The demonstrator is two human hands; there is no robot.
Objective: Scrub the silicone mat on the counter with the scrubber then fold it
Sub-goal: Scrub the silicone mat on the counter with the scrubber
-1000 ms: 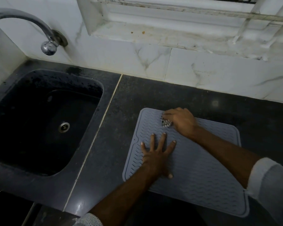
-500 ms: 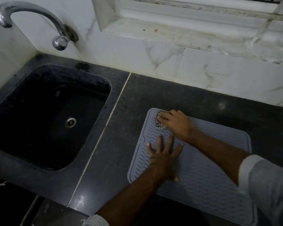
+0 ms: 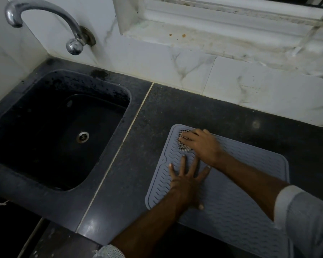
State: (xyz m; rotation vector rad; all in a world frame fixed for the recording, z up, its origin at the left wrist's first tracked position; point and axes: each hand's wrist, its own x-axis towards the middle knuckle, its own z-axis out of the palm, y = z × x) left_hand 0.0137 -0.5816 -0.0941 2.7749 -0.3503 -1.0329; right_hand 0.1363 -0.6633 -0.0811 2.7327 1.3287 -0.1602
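Your left hand (image 3: 187, 180) lay flat, fingers spread, pinning the silicone mat (image 3: 237, 198) near the worktop's front edge, while your right hand (image 3: 201, 144), gripping the scrubber (image 3: 183, 146), had worked into the mat's far-left corner, so scrubbing wasn't done, fold pending.

Colours and patterns, kitchen counter

Mat (image 3: 241, 198): pale grey, with rows of raised wavy ridges. Scrubber (image 3: 183, 144): silvery metal mesh, dark-flecked. Counter (image 3: 203, 108): black, finely speckled, with a pale seam. Sink (image 3: 50, 131): black, with a silver drain (image 3: 82, 136). Tap (image 3: 45, 17): shiny chrome. Wall tiles (image 3: 175, 60): white with grey marble veins. Sleeves (image 3: 306, 216): light grey-white.
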